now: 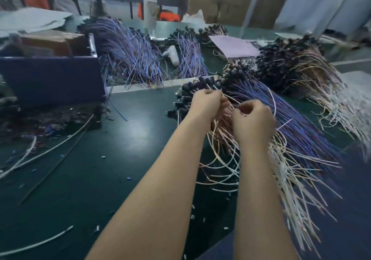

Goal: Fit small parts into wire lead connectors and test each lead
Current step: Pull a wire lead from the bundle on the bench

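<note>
A big heap of wire leads, blue, pink and white with black connectors at their far ends, lies on the dark green table. Both my hands are over this heap. My left hand has its fingers curled and pinches a pale wire near the black connectors. My right hand is curled too, pinching thin pale wires just to the right. The frame is blurred, so any small part between the fingertips is hidden.
More bundles of blue leads and brown leads lie farther back. A dark blue box stands at the left, with loose scraps and white wires in front. A clear bottle stands at the back.
</note>
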### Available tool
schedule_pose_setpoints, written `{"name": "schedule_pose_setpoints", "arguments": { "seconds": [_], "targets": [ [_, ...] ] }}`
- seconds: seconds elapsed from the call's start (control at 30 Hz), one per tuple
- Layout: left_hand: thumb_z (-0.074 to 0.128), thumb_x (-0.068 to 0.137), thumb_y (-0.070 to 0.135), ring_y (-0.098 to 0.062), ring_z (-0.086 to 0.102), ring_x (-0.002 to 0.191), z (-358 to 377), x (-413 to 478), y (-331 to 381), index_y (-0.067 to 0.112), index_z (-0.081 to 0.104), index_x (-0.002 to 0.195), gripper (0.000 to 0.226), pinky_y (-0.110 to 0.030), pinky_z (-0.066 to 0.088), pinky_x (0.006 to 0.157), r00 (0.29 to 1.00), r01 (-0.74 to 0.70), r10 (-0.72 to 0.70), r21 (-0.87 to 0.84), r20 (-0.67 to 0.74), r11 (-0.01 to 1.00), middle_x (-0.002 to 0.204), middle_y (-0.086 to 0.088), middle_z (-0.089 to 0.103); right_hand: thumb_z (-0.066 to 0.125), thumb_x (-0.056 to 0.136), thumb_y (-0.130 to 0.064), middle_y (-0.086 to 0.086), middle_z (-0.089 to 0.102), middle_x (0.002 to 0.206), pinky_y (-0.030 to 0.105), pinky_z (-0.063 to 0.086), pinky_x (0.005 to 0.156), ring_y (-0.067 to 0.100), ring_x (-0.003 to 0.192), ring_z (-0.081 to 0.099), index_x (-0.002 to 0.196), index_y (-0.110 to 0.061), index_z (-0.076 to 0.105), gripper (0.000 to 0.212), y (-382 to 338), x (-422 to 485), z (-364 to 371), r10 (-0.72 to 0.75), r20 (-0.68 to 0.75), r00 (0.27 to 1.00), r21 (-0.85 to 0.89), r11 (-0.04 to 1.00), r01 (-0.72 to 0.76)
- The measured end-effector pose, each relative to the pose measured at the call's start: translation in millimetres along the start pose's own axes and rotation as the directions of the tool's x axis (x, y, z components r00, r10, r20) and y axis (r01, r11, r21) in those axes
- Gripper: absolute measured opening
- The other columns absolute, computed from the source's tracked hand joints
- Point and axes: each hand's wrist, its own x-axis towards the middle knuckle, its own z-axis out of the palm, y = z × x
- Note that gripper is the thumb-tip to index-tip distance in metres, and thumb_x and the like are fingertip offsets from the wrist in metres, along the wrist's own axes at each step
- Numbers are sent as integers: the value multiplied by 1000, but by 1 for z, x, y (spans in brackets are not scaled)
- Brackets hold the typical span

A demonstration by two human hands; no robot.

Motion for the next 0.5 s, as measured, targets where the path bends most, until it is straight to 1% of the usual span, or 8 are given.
{"name": "schedule_pose_setpoints", "arguments": {
  "seconds": [0.03, 0.1, 0.2, 0.23, 0.3, 0.37, 0.43, 0.5],
  "targets": [
    [45, 95, 7, -6, 55, 53, -9, -3, 7, 11, 52, 83, 14, -16, 43, 46, 998, -56, 55, -1, -27, 998, 67, 0, 57, 57, 88, -21, 8, 62, 109, 42, 46, 89, 30, 104, 55, 100, -20, 64, 14, -13, -7, 3, -57, 1, 998, 77, 995, 57],
    [47, 96, 9, -6, 53, 55, -34, -11, 23, 14, 52, 81, 16, -17, 43, 50, 982, -171, 169, -14, -87, 985, 67, 2, 58, 57, 88, -20, 8, 65, 105, 44, 47, 89, 27, 100, 59, 100, -16, 64, 14, -40, -22, 12, -164, 73, 984, 207, 967, 146],
    [47, 95, 8, -6, 53, 59, -81, -32, 47, 16, 52, 82, 16, -20, 44, 55, 922, -335, 320, -36, -219, 941, 72, 2, 59, 57, 89, -18, 8, 69, 100, 31, 46, 85, 25, 96, 62, 101, -11, 65, 16, -83, -47, 30, -330, 230, 915, 325, 913, 247],
    [47, 94, 6, -7, 52, 59, -100, -39, 55, 16, 52, 82, 16, -20, 42, 55, 890, -384, 360, -38, -279, 922, 73, 1, 59, 57, 89, -19, 6, 69, 96, 26, 44, 79, 23, 94, 62, 100, -11, 66, 16, -98, -58, 38, -380, 292, 878, 366, 892, 265],
    [47, 92, 5, -8, 50, 58, -138, -56, 69, 16, 52, 79, 18, -20, 39, 54, 808, -465, 416, -19, -418, 885, 72, 0, 58, 58, 90, -21, 2, 66, 87, 23, 40, 70, 20, 90, 62, 97, -11, 66, 15, -128, -82, 56, -473, 410, 780, 429, 855, 292],
    [48, 92, 5, -7, 49, 57, -183, -75, 78, 18, 52, 79, 18, -20, 40, 55, 707, -515, 434, 14, -558, 857, 70, 2, 55, 59, 90, -20, 5, 68, 88, 27, 45, 74, 22, 89, 63, 96, -10, 67, 15, -158, -113, 77, -553, 491, 673, 491, 814, 311],
    [47, 93, 8, -5, 48, 57, -220, -90, 81, 19, 51, 81, 17, -18, 41, 55, 636, -546, 378, -46, -673, 837, 70, 4, 51, 58, 90, -19, 7, 71, 97, 28, 45, 76, 22, 93, 64, 100, -11, 69, 17, -180, -140, 95, -611, 542, 577, 515, 784, 346],
    [45, 93, 10, -5, 46, 56, -265, -107, 83, 18, 50, 83, 14, -17, 40, 51, 555, -588, 278, -133, -784, 798, 70, 4, 48, 55, 92, -20, 4, 70, 106, 23, 43, 74, 19, 96, 63, 107, -17, 69, 21, -202, -172, 113, -665, 601, 445, 541, 747, 387]
  ]
}}
